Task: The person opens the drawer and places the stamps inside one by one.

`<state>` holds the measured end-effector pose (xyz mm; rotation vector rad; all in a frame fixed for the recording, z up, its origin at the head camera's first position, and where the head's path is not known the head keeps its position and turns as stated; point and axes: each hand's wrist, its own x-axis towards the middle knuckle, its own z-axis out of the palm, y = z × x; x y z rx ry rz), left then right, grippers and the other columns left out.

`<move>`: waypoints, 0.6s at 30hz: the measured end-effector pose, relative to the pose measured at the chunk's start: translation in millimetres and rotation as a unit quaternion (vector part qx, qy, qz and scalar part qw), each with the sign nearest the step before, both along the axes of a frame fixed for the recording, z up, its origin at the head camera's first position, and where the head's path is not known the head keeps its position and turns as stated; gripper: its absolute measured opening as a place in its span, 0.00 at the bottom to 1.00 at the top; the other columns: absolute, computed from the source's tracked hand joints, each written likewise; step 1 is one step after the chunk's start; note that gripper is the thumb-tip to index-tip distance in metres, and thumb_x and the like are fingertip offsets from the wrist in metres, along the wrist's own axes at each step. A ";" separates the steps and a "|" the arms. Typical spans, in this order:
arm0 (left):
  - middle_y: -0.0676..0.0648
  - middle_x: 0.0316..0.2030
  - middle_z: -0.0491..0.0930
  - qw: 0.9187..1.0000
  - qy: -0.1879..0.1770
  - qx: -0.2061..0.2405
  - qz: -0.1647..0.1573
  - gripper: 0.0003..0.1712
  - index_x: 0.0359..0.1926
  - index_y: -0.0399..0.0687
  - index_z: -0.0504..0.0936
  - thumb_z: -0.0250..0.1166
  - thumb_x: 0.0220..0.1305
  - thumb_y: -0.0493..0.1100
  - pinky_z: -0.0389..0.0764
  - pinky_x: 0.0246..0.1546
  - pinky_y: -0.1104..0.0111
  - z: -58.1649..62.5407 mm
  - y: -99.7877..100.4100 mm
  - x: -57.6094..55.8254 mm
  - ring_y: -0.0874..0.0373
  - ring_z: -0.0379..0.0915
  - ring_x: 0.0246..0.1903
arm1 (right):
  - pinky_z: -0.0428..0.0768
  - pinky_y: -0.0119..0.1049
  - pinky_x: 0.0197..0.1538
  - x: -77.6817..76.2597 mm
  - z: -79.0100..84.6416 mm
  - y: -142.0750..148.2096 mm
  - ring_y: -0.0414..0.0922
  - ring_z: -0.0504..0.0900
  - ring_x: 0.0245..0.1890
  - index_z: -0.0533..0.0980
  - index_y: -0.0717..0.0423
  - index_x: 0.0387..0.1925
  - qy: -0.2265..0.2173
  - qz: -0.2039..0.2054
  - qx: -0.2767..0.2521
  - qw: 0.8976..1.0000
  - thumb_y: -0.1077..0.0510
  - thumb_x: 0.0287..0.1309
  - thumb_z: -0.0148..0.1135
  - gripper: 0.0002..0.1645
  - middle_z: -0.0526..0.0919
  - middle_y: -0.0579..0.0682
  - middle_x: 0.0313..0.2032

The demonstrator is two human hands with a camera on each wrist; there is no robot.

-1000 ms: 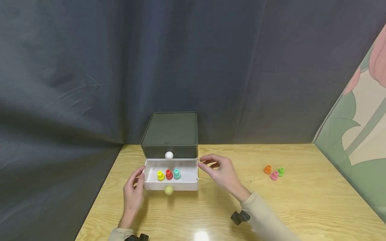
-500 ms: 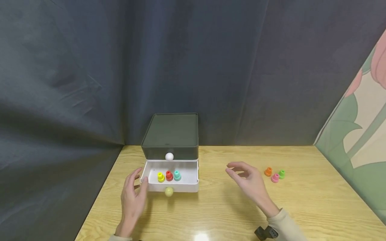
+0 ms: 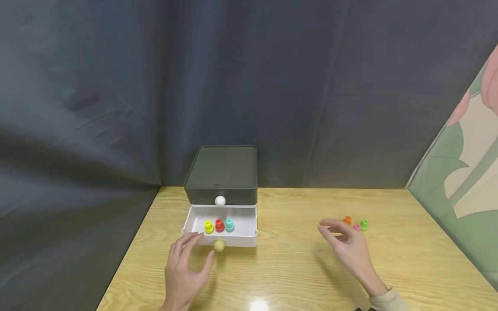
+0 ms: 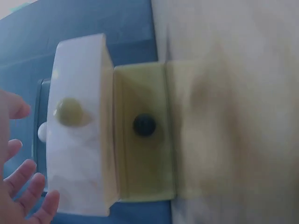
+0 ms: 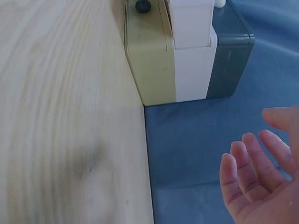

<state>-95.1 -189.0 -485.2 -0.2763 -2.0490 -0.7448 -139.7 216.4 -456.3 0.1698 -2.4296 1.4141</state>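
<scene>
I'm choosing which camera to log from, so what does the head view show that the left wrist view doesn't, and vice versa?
Only the head view: the yellow peg, red peg and turquoise peg inside the drawer; the orange peg, pink peg and green peg on the table; and the right hand.

Only the left wrist view: the bottom yellow drawer's front and its dark knob.

Both: the left hand, pulled-out white drawer, pale yellow knob, white knob and table.
</scene>
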 end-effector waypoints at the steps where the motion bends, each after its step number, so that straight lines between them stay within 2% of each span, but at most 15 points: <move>1: 0.44 0.52 0.86 1.000 -0.003 -0.006 -0.004 0.30 0.54 0.45 0.88 0.79 0.46 0.42 0.77 0.48 0.67 -2.3 2.4 0.8 0.50 0.79 0.47 | 0.85 0.26 0.43 1.4 -1.2 2.2 0.27 0.84 0.44 0.87 0.56 0.51 0.000 -0.003 -0.002 1.000 0.56 0.71 0.70 0.11 0.90 0.40 0.49; 4: 0.48 0.50 0.86 1.000 -0.020 -0.020 -0.013 0.28 0.53 0.48 0.88 0.81 0.47 0.43 0.80 0.46 0.67 -7.6 7.9 1.6 0.53 0.81 0.45 | 0.84 0.26 0.44 4.7 -4.0 7.3 0.27 0.84 0.44 0.87 0.56 0.50 -0.002 -0.011 -0.005 1.000 0.57 0.71 0.70 0.11 0.89 0.33 0.47; 6: 0.50 0.49 0.87 0.999 -0.029 -0.026 -0.019 0.26 0.52 0.49 0.89 0.81 0.48 0.42 0.82 0.46 0.65 -10.1 10.4 1.2 0.54 0.83 0.44 | 0.84 0.25 0.44 6.9 -5.7 9.3 0.26 0.84 0.43 0.87 0.56 0.49 -0.004 -0.017 -0.001 1.000 0.57 0.71 0.70 0.10 0.89 0.33 0.47; 12: 0.52 0.45 0.89 0.998 -0.043 -0.056 -0.001 0.23 0.48 0.52 0.90 0.82 0.48 0.41 0.85 0.41 0.63 -13.8 13.4 0.5 0.57 0.86 0.42 | 0.84 0.24 0.44 10.7 -9.8 12.4 0.24 0.83 0.43 0.86 0.61 0.51 -0.015 -0.028 0.001 1.000 0.56 0.71 0.69 0.14 0.90 0.42 0.49; 14: 0.52 0.44 0.90 0.997 -0.043 -0.064 0.008 0.22 0.47 0.52 0.90 0.83 0.48 0.41 0.86 0.40 0.64 -14.3 13.7 0.0 0.58 0.86 0.42 | 0.83 0.24 0.44 11.0 -10.9 14.1 0.24 0.83 0.43 0.86 0.61 0.51 -0.021 -0.031 0.004 0.999 0.56 0.72 0.69 0.14 0.89 0.43 0.51; 18: 0.52 0.43 0.90 0.997 -0.043 -0.067 0.010 0.22 0.46 0.53 0.91 0.84 0.48 0.41 0.86 0.40 0.66 -14.1 14.4 -1.6 0.59 0.87 0.41 | 0.83 0.24 0.44 10.9 -13.3 18.6 0.24 0.82 0.43 0.86 0.54 0.53 -0.039 -0.037 0.019 0.998 0.53 0.73 0.68 0.14 0.89 0.37 0.50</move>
